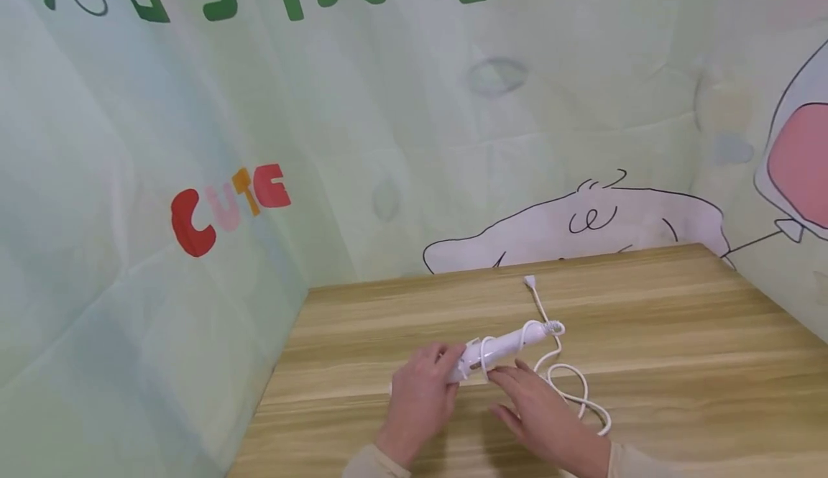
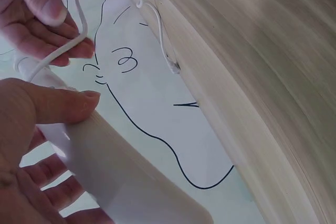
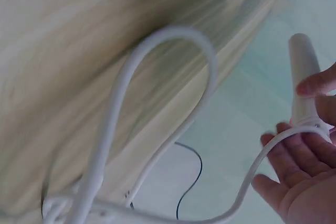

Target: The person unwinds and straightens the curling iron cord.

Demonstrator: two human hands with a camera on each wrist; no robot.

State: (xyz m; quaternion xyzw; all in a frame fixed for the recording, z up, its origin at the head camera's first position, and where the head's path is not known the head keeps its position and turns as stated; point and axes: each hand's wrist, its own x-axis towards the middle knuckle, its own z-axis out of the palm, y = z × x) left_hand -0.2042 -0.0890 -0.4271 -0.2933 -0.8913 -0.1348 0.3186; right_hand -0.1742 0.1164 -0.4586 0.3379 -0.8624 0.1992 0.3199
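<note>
A white hair straightener (image 1: 507,347) is held above the wooden table, tilted with its cord end up and to the right. My left hand (image 1: 420,390) grips its other end, thumb along the top and fingers underneath in the left wrist view. White cord (image 3: 251,174) is looped round the body and trails away to the table. My right hand (image 1: 546,415) is beside the middle of the straightener, palm up with loosely extended fingers. In the right wrist view, the cord passes across those fingers, which are not closed round it.
Loose cord curls over the wooden table (image 1: 679,363) right of the straightener, and its plug (image 1: 530,281) lies near the back edge. A pale printed cloth (image 1: 388,140) with drawings and letters hangs behind and to the left of the table.
</note>
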